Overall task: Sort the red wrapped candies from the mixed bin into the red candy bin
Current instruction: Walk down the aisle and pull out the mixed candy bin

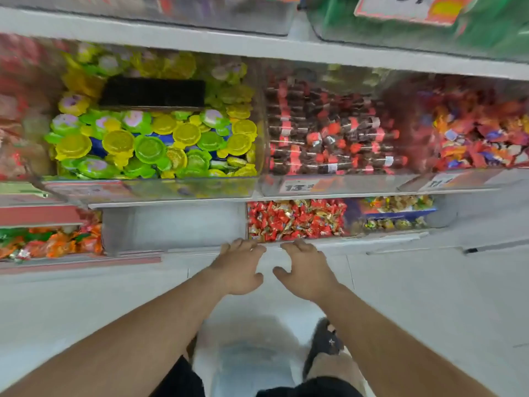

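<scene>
A clear bin of red and gold wrapped candies [296,219] sits on the lowest shelf, just beyond my hands. My left hand [239,266] reaches toward its front edge with fingers spread and holds nothing. Beside it, my right hand [306,270] stretches forward the same way, fingers relaxed, fingertips near the bin's front rim [292,242]. To the left stands a bin of orange, green and red wrapped candies [54,242]. The whole view is motion-blurred.
An empty clear bin [174,224] lies between the two candy bins. Above are bins of yellow-green jelly cups [154,138], cola-bottle sweets [329,136] and mixed red wrappers [472,136]. A blue box of sweets [395,213] sits right of the red bin. White floor tiles lie below.
</scene>
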`<state>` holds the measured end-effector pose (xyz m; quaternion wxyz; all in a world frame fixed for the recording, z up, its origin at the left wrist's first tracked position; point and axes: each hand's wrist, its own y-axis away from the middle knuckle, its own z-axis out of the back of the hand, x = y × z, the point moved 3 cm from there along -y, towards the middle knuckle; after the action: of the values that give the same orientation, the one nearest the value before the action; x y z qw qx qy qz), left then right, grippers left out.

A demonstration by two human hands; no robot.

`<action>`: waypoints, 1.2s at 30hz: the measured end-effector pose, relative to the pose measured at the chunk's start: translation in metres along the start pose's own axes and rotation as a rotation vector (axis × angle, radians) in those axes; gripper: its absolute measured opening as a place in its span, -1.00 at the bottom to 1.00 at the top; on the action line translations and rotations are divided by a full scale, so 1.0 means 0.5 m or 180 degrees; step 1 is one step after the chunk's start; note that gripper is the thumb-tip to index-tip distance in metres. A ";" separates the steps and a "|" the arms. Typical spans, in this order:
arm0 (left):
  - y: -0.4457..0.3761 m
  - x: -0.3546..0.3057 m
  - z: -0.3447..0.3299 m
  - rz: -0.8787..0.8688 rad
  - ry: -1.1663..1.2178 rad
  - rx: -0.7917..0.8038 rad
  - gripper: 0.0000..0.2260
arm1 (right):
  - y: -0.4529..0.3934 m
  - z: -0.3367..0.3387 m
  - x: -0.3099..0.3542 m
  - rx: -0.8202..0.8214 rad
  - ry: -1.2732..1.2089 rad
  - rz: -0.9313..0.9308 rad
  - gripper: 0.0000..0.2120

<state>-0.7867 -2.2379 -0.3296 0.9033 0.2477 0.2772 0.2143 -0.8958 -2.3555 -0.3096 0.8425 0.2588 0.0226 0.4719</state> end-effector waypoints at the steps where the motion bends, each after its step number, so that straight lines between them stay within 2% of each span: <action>1: -0.029 -0.014 -0.018 0.0054 0.0007 -0.0059 -0.44 | -0.017 -0.016 -0.033 -0.0008 0.0077 0.0035 -0.43; 4: -0.116 -0.043 -0.066 0.0205 -0.0090 -0.0396 -0.46 | -0.073 -0.067 -0.130 -0.0162 0.0257 0.0130 -0.47; 6: -0.176 -0.052 -0.099 0.0305 -0.0229 -0.0665 -0.45 | -0.106 -0.099 -0.182 -0.0477 0.0391 0.0199 -0.51; 11: -0.294 -0.043 -0.164 0.0304 -0.0542 -0.1965 -0.50 | -0.185 -0.172 -0.272 -0.1574 0.0617 0.0234 -0.57; 16: -0.345 -0.023 -0.221 0.0034 -0.0534 -0.3258 -0.72 | -0.235 -0.237 -0.313 -0.2672 0.0488 0.0210 -0.64; 18: -0.345 -0.019 -0.220 -0.0063 -0.0569 -0.3572 -0.76 | -0.240 -0.238 -0.317 -0.3013 0.0406 0.0237 -0.64; 22: -0.354 -0.012 -0.232 -0.0130 -0.0697 -0.3801 -0.78 | -0.242 -0.261 -0.334 -0.3288 0.0422 0.0121 -0.60; 25: -0.358 -0.010 -0.234 -0.0200 -0.0819 -0.3719 -0.76 | -0.246 -0.261 -0.345 -0.3374 0.0342 0.0123 -0.53; 29: -0.352 -0.016 -0.207 -0.0028 -0.0715 -0.3340 -0.72 | -0.249 -0.240 -0.344 -0.3277 0.0184 0.0149 -0.52; 32: -0.341 -0.028 -0.191 0.0026 -0.0716 -0.3397 -0.81 | -0.241 -0.220 -0.340 -0.3196 -0.0072 0.0077 -0.53; 36: -0.305 -0.037 -0.195 0.0018 -0.0600 -0.3444 -0.79 | -0.209 -0.215 -0.336 -0.3123 -0.0165 -0.0024 -0.51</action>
<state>-0.8217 -2.3353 -0.4794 0.9221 -0.2332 0.0447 0.3055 -0.9372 -2.4907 -0.4851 0.8671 -0.1569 -0.2224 0.4172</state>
